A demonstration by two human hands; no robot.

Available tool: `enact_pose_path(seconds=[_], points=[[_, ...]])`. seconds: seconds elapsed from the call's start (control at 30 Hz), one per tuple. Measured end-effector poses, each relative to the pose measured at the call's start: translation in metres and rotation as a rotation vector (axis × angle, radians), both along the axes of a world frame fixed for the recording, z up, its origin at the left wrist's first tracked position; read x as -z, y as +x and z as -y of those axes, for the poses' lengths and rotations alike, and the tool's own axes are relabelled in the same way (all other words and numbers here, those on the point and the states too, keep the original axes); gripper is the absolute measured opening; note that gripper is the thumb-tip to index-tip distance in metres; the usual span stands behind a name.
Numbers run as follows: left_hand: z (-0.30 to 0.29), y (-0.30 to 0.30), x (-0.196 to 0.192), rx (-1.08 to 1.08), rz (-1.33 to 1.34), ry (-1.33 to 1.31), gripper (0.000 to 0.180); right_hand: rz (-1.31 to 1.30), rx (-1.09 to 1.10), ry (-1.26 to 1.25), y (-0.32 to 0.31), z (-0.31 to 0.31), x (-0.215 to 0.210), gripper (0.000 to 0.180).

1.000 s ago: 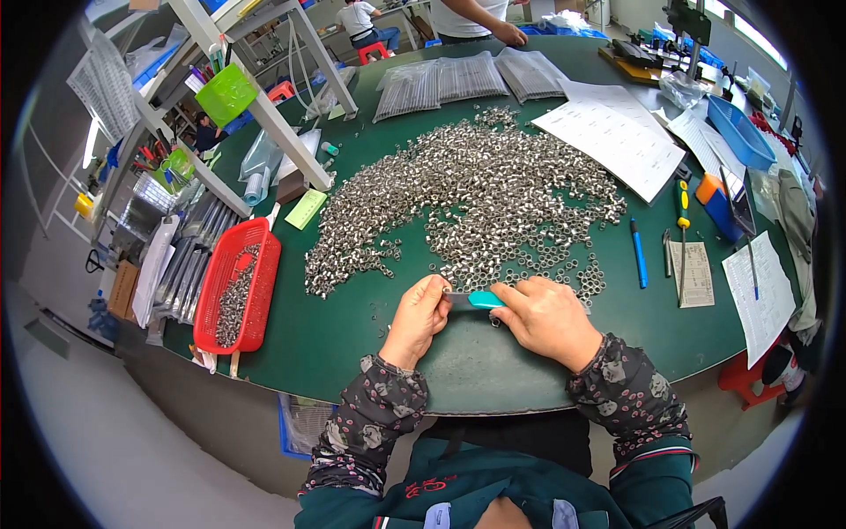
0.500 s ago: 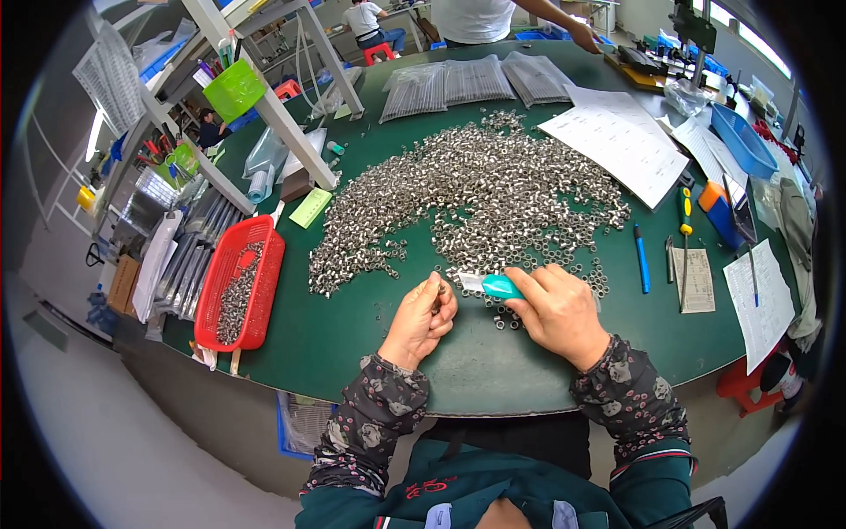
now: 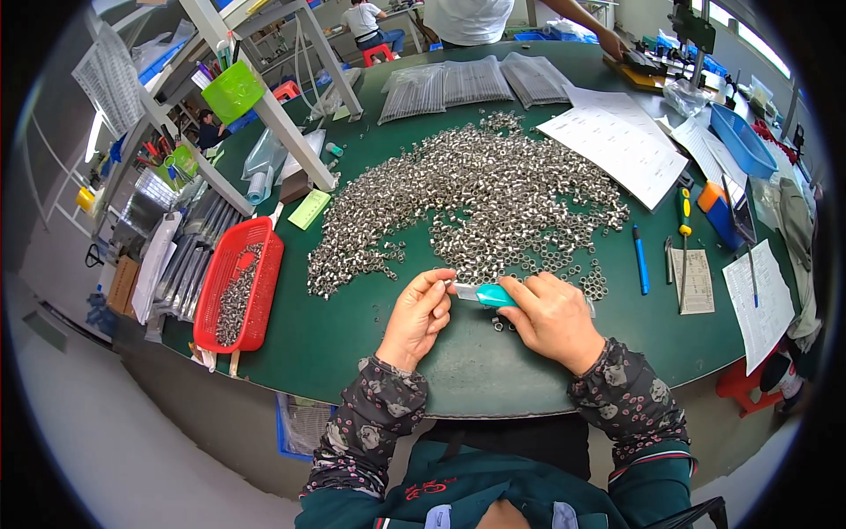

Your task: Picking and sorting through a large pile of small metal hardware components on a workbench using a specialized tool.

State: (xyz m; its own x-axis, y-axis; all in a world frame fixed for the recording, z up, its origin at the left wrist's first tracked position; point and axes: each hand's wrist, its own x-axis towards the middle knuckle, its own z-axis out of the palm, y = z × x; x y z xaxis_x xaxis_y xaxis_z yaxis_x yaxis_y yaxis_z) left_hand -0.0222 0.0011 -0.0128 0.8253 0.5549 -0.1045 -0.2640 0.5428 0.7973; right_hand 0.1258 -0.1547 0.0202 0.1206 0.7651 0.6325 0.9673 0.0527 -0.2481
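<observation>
Green table: ring pile just past my left hand, which pinches one ring at teal-handled knife my right hand clasps.

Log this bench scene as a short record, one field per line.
Left hand: seems to pinch a small metal ring at the blade's tip
Right hand: grips the turquoise handle of a flat blade
Worktable: green
Main pile: many loose metal rings, beyond the hands
Red basket: left side, small metal parts inside
Right side: blue pen, yellow-handled screwdriver
Far side: another person, standing
</observation>
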Motion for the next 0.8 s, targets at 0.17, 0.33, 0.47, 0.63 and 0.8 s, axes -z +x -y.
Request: enact_pose_path(seconds=[0.17, 0.33, 0.47, 0.63, 0.8], points=[[0.0033, 0.0020, -0.0042, -0.046, 0.023, -0.014, 0.016, -0.020, 0.000, -0.016, 0.0000, -0.0008, 0.0020, 0.031], [0.0006, 0.0002, 0.0011, -0.036, -0.011, 0.039, 0.015, -0.033, 0.005, -0.032, 0.0000, -0.0012, 0.0038, 0.027], [0.0025, 0.0011, -0.0004, -0.041, -0.032, 0.084, 0.014, -0.056, 0.010, -0.056, -0.0003, -0.0007, 0.0033, 0.025], [0.0069, 0.0020, -0.0036, -0.061, -0.115, 0.213, 0.013, -0.079, -0.007, -0.093, 0.0024, -0.0005, 0.0067, 0.024], [0.0045, -0.0005, -0.0065, -0.039, -0.209, 0.346, 0.011, -0.013, -0.004, -0.150, 0.0050, 0.0014, -0.0001, 0.026]])
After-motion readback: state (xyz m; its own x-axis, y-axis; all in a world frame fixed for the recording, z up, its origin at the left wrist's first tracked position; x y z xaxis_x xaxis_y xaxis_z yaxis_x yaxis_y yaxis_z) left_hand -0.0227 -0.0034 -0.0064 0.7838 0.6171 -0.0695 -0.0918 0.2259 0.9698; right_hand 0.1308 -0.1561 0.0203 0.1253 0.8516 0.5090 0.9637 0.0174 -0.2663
